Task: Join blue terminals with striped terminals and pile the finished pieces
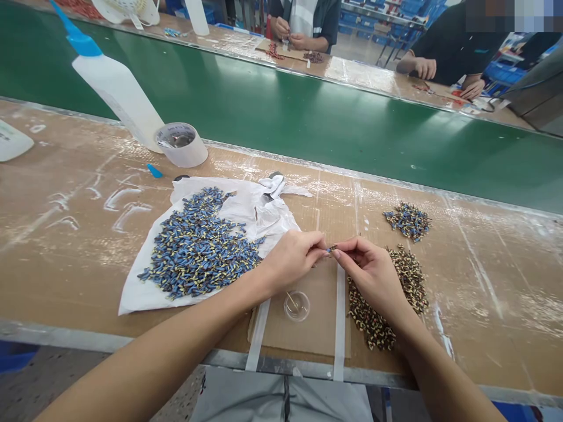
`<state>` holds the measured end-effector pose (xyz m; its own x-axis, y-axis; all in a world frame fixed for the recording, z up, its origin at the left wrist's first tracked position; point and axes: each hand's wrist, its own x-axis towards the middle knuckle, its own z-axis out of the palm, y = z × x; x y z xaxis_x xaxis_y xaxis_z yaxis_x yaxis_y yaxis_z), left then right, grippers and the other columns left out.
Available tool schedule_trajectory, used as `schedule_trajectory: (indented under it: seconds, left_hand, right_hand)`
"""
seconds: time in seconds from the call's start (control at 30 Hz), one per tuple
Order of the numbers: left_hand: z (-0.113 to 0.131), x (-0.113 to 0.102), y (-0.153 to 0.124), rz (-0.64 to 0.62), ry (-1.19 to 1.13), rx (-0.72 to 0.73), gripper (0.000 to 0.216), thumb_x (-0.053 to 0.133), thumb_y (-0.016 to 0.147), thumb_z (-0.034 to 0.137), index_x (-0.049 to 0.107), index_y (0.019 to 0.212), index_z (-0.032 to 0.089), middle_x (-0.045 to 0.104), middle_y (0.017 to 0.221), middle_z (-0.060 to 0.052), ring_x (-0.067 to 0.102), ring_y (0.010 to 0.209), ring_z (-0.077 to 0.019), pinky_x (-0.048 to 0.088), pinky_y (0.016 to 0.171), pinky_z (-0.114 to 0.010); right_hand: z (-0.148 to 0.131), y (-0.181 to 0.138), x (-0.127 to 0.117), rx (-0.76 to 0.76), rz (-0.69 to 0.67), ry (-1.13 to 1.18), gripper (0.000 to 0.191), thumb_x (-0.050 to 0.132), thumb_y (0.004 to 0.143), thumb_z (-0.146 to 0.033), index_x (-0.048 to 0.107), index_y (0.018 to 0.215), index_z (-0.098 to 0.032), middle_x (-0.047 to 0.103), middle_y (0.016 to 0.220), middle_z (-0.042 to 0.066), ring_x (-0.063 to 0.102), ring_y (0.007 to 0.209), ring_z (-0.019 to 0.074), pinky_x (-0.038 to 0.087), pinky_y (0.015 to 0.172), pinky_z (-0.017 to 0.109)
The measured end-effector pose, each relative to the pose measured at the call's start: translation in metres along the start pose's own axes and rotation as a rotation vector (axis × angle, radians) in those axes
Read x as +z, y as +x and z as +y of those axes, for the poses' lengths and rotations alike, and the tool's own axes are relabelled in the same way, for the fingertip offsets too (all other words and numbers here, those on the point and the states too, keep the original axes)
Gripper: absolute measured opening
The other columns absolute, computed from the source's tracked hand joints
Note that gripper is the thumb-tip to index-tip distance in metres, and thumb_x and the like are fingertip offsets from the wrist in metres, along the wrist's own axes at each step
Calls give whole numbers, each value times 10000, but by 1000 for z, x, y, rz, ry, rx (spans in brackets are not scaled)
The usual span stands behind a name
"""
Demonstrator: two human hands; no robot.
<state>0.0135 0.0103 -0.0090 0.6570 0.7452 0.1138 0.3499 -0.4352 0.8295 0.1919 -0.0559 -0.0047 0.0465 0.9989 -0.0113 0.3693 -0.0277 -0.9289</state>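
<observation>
My left hand (295,256) pinches a tiny blue piece (328,249) between thumb and fingertips. Meeting it from the other side, my right hand (372,271) pinches a small dark and yellowish piece (333,248); the two pieces touch or nearly touch. Left of my hands, a large heap of small blue, yellow and dark pieces (197,252) lies on a white sheet (136,296). Under and beside my right hand spreads a pile of brown and cream pieces (411,278). Below my hands, a small clear cup (297,306) with a thin stick in it sits on a cardboard sheet (303,340).
A smaller pile of blue and cream pieces (407,221) lies at right. A white squeeze bottle (118,94) leans by a tape roll (187,149), with a blue cap (154,170) nearby. Past the green conveyor belt (272,111), two people (303,26) work with their hands.
</observation>
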Motion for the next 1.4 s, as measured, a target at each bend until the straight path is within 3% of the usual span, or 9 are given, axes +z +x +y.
schedule_trajectory:
  seconds: [0.2, 0.33, 0.8, 1.07, 1.23, 1.4]
  left_hand:
    - [-3, 2, -2, 51, 417, 228, 125, 521, 926, 170, 583, 828, 123, 648, 751, -39, 603, 684, -168, 405, 597, -272]
    - [-2, 2, -4, 27, 538, 267, 155, 475, 933, 154, 560, 804, 135, 631, 720, -35, 588, 643, -168, 388, 572, -276]
    - [4, -7, -3, -86, 389, 123, 81, 552, 819, 68, 568, 779, 137, 634, 707, -17, 573, 648, -156, 336, 567, -257]
    - [2, -5, -2, -94, 411, 95, 92, 564, 817, 99, 574, 736, 142, 618, 662, -23, 548, 614, -161, 298, 543, -261]
    - [8, -8, -2, -40, 198, 66, 124, 554, 818, 68, 580, 720, 138, 590, 622, 9, 520, 564, -119, 338, 544, -233]
    - [10, -13, -1, -18, 27, 68, 80, 574, 873, 143, 609, 801, 135, 620, 652, 14, 566, 595, -108, 401, 587, -222]
  right_hand:
    - [-1, 0, 1, 49, -8, 45, 152, 659, 846, -330, 658, 875, -180, 703, 878, 60, 656, 797, 193, 506, 718, 315]
    - [0, 0, 3, 29, -26, 49, 139, 645, 857, -317, 642, 866, -178, 681, 861, 56, 637, 802, 189, 496, 728, 317]
    - [2, -2, 6, -125, -79, -93, 90, 574, 886, -220, 591, 809, -176, 596, 756, 20, 544, 706, 154, 422, 651, 283]
    - [6, -2, 11, -35, -125, -27, 91, 561, 889, -241, 565, 817, -185, 624, 778, 35, 577, 715, 167, 446, 636, 281]
    - [3, -1, 8, -50, -80, 30, 94, 592, 882, -268, 587, 826, -192, 638, 785, 35, 596, 740, 173, 468, 667, 293]
    - [-3, 0, 3, -19, -22, 119, 105, 633, 867, -294, 616, 852, -191, 667, 841, 42, 626, 791, 173, 492, 704, 296]
